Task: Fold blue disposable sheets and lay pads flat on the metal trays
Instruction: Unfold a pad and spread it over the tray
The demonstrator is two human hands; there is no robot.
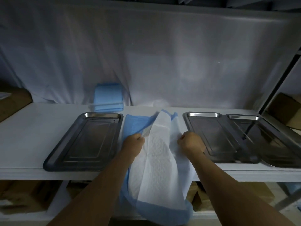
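A blue disposable pad (158,162) with a white quilted face lies between the trays and hangs over the shelf's front edge. My left hand (133,142) grips its left edge, fingers curled into the material. My right hand (191,141) grips the right edge in a fist. An empty metal tray (65,154) lies to the left. Two more metal trays lie to the right, the nearer one (197,123) overlapping the farther one (276,152). A stack of folded blue sheets (108,99) leans against the back cloth.
The white shelf (26,137) carries everything, backed by a draped white cloth (146,54). Cardboard boxes stand at the far left (13,101), at the far right (283,108) and under the shelf (21,196). A metal rack post (276,85) rises on the right.
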